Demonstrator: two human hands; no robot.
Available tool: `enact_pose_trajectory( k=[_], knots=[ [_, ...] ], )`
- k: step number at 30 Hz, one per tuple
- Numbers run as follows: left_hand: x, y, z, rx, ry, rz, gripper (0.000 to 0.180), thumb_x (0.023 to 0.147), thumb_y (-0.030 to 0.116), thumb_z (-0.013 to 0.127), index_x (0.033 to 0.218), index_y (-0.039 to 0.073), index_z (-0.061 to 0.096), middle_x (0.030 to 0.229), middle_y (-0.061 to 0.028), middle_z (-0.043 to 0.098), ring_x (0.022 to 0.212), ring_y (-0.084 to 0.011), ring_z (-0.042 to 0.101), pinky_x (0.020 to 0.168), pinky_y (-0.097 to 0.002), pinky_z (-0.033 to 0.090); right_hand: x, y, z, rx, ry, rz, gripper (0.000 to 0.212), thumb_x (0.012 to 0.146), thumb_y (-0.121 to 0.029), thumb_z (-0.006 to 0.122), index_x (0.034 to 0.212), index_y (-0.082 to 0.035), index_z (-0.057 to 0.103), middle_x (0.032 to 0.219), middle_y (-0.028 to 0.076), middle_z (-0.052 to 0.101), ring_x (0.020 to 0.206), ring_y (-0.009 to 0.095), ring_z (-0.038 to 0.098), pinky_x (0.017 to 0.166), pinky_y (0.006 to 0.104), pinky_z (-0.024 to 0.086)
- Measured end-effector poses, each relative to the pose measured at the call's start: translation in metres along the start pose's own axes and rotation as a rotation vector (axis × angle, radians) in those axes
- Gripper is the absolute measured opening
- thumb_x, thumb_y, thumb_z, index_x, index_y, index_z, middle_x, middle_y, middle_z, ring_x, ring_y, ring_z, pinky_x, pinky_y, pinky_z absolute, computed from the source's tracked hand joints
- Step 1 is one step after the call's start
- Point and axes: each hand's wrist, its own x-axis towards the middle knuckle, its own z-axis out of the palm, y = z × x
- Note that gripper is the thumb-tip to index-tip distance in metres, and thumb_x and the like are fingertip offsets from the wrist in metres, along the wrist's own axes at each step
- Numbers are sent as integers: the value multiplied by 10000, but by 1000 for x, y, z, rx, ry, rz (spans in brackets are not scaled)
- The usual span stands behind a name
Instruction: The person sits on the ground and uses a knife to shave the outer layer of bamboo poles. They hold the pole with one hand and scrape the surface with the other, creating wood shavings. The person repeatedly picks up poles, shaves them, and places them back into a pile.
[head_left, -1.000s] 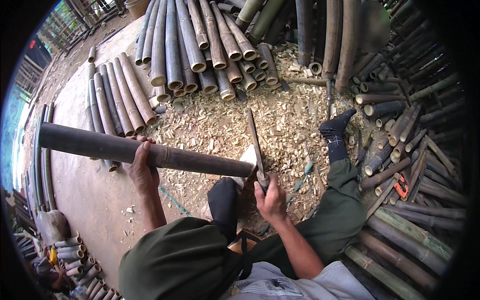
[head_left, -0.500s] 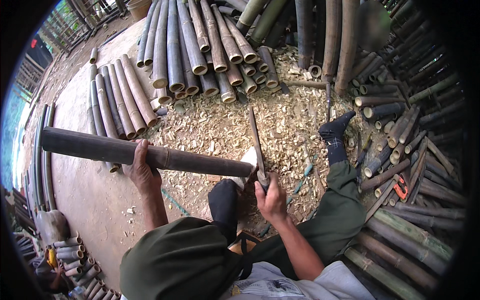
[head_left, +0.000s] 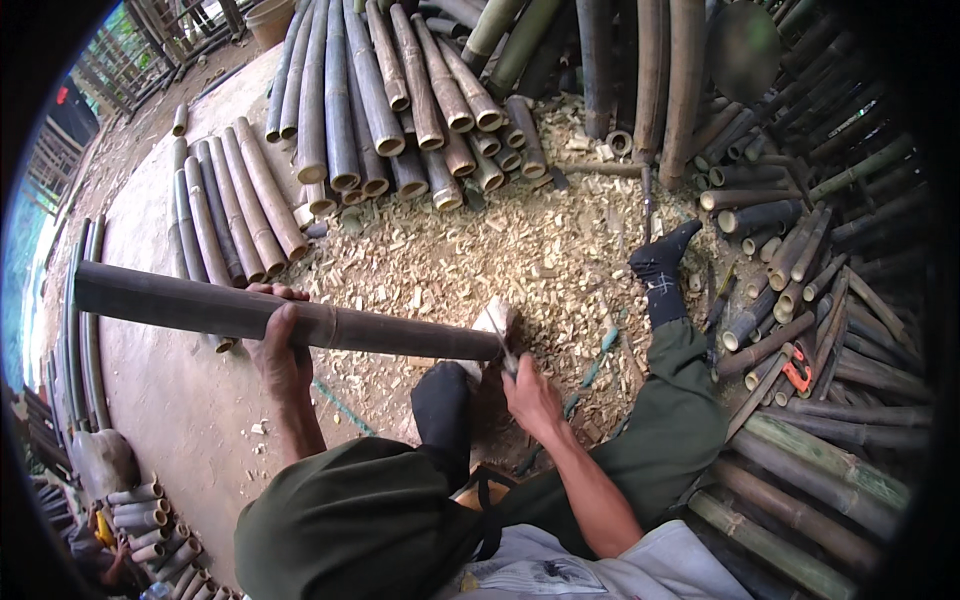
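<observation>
A dark bamboo tube [head_left: 410,338] lies across in front of me, its right end against a pale block [head_left: 512,313] on the ground. My left hand [head_left: 277,338] is wrapped round the tube left of its middle, thumb on top. My right hand [head_left: 535,400] is closed on the handle of a machete [head_left: 508,357]. Its blade is at the tube's right end and looks foreshortened; whether it touches the bamboo I cannot tell. My black-socked left foot [head_left: 443,405] is beside the block, below the tube.
Wood chips [head_left: 420,250] cover the ground ahead. Cut bamboo tubes [head_left: 345,120] are stacked at the back, with a smaller row [head_left: 235,215] at the left. More bamboo [head_left: 800,470] is heaped at the right, near an orange-handled tool [head_left: 797,370]. My outstretched right foot [head_left: 665,260] borders the chips.
The machete blade, raised and pointing away before, has tilted down toward the tube's end. My right hand has shifted slightly. My left hand still grips the tube, fingers now showing over its far side.
</observation>
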Motion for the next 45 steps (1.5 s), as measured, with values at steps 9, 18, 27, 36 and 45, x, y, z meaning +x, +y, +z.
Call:
enact_pose_trajectory(
  k=[9, 18, 27, 36, 45],
  knots=[
    [-7, 9, -25, 15, -157, -108, 580, 776, 113, 836, 1239, 93, 486, 1104, -84, 568, 1085, -265, 622, 1090, -484, 481, -31, -46, -61, 281, 316, -341, 302, 1030, -293, 615, 1095, -24, 495, 777, 263, 674, 768, 488, 684, 654, 552, 520],
    [-10, 19, -13, 32, -293, -109, 604, 721, 133, 853, 1183, 112, 465, 1073, -56, 525, 1089, -234, 580, 1120, -477, 460, -16, 13, -6, 18, 32, -60, 343, 1045, -327, 567, 1148, -8, 497, 882, 301, 699, 822, 521, 684, 724, 607, 517],
    [-11, 15, -37, -42, -470, -174, 704, 618, 96, 927, 1132, 148, 450, 1063, -25, 525, 1080, -228, 588, 1195, -540, 407, -16, 40, 13, 29, 78, -90, 361, 1021, -335, 611, 1110, -2, 505, 852, 290, 690, 823, 499, 687, 683, 578, 535],
    [-12, 28, -31, -14, -469, -184, 693, 607, 90, 906, 1127, 141, 449, 1061, -33, 527, 1084, -234, 586, 1189, -530, 419, -44, 1, -24, 166, 174, -175, 353, 1023, -326, 614, 1122, -13, 484, 847, 274, 693, 827, 500, 684, 695, 576, 529],
    [-9, -18, -84, -247, 153, -244, 407, 869, 155, 797, 1217, 70, 602, 1126, -80, 660, 1089, -223, 641, 1069, -469, 496, -34, 55, -4, 1025, -355, 52, 327, 1047, -322, 596, 1224, -57, 519, 760, 99, 626, 547, 203, 635, 480, 371, 518]
  ],
)
